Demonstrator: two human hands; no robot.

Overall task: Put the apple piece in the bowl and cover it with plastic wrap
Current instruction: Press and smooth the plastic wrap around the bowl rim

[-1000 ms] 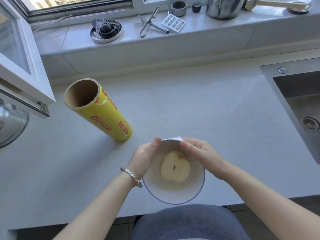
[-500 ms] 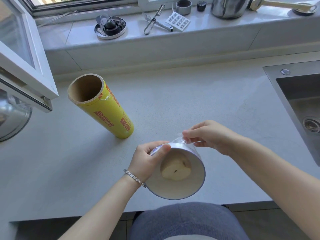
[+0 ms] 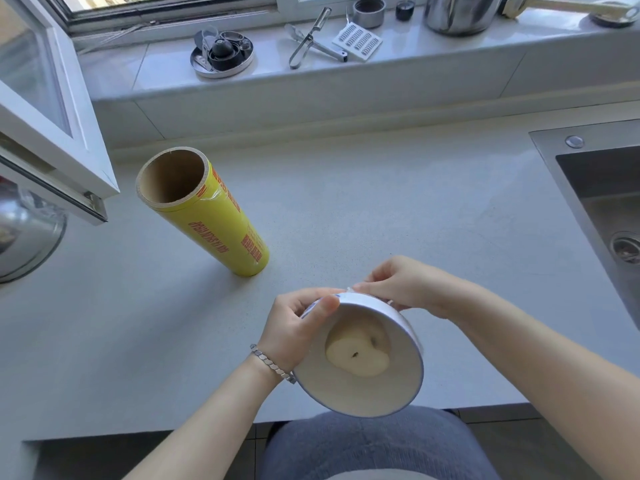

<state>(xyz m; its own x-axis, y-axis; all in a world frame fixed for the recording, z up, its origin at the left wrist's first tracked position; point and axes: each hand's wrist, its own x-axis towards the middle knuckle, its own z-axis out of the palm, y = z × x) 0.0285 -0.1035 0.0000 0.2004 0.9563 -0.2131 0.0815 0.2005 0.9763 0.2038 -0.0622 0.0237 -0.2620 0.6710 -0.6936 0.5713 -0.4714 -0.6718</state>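
A white bowl point(image 3: 363, 393) with a blue rim is tilted toward me at the counter's front edge. Inside it lies a pale apple half point(image 3: 358, 351), cut face up. My left hand point(image 3: 294, 323) grips the bowl's left side, thumb over the far rim. My right hand point(image 3: 405, 289) pinches clear plastic wrap point(image 3: 349, 291) at the far rim and behind the bowl. The film over the bowl's mouth is barely visible. The yellow plastic wrap roll point(image 3: 207, 213) stands upright on the counter to the upper left, apart from both hands.
A steel sink point(image 3: 602, 209) is set into the counter point(image 3: 381, 202) at the right. An open window sash point(image 3: 52, 109) juts over the left side above a metal pot point(image 3: 24, 233). The sill holds a peeler point(image 3: 308, 39), a grater and a kettle.
The bowl has been lifted and tipped further toward me. My right hand moved from the rim's top to behind the far edge, drawing the wrap down there.
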